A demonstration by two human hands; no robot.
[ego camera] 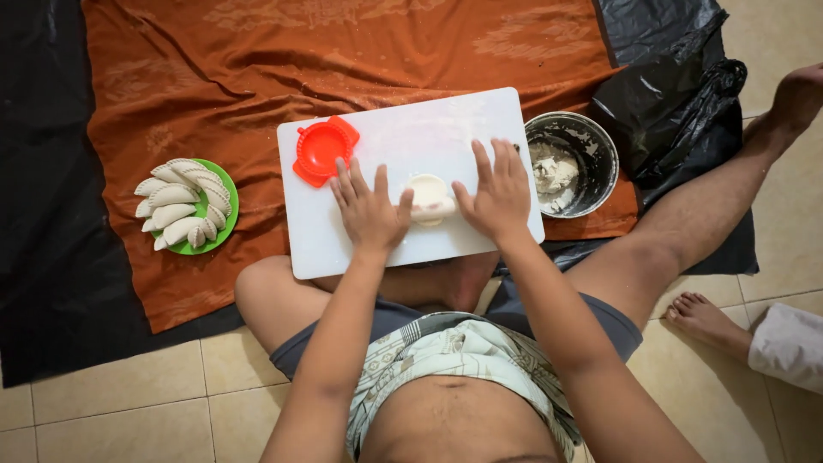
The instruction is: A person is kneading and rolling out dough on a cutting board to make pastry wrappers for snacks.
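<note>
- Dough round (428,193) pressed near the near edge of white board (403,184).
- Left hand (370,210) flat, fingers spread, beside it.
- Right hand (497,195) flat, fingers spread, thumb touching dough.

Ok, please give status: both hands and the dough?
Left hand and right hand flat, open, rolling a pin over dough disc on white board. Red mould beside, clear.

Both hands, left (370,212) and right (496,196), press flat beside a dough round (428,198) near the white board's (446,120) front edge.
</note>
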